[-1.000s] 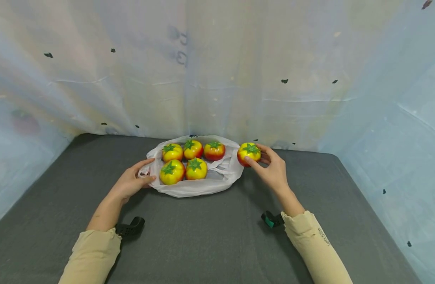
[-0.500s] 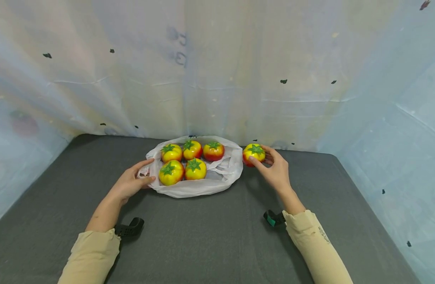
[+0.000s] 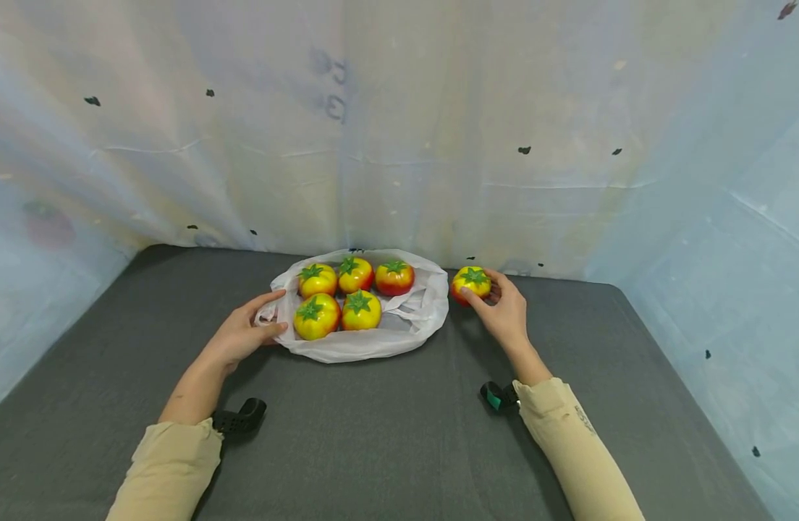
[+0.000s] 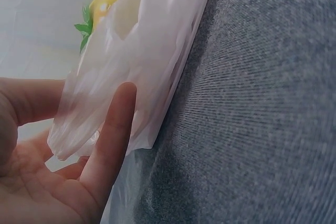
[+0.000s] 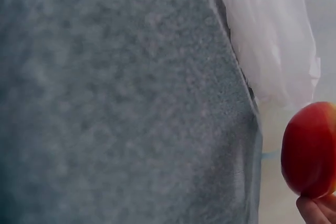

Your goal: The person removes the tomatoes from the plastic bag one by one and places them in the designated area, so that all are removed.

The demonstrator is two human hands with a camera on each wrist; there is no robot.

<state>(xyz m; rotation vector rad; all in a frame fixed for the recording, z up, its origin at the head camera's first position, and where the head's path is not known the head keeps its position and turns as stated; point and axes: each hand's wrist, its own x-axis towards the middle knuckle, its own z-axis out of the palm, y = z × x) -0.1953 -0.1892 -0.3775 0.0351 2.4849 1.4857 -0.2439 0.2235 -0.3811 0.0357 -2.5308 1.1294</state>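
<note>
A white plastic bag (image 3: 337, 354) lies spread wide on the table, with several red-and-yellow tomatoes (image 3: 317, 316) topped by green leaves inside it. At the bag's left end my left hand (image 3: 243, 333) holds its side, the thumb in front and other fingers behind; the left wrist view shows the gathered film (image 4: 121, 72) between them. My right hand (image 3: 506, 311) grips another tomato (image 3: 467, 284) just beyond the bag's right end. From the right wrist, this tomato's red side (image 5: 310, 150) shows, with a fingertip (image 5: 313, 208) against its lower part.
Dark grey cloth covers the table (image 3: 373, 441). Behind it hangs a pale plastic sheet (image 3: 412, 145) with dark spots, close to the bag's far side. More sheeting (image 3: 751, 289) encloses the right side.
My right hand has carried its tomato slightly right and down, from overlapping the bag's right rim to just beside it. The left hand and bag have stayed put.
</note>
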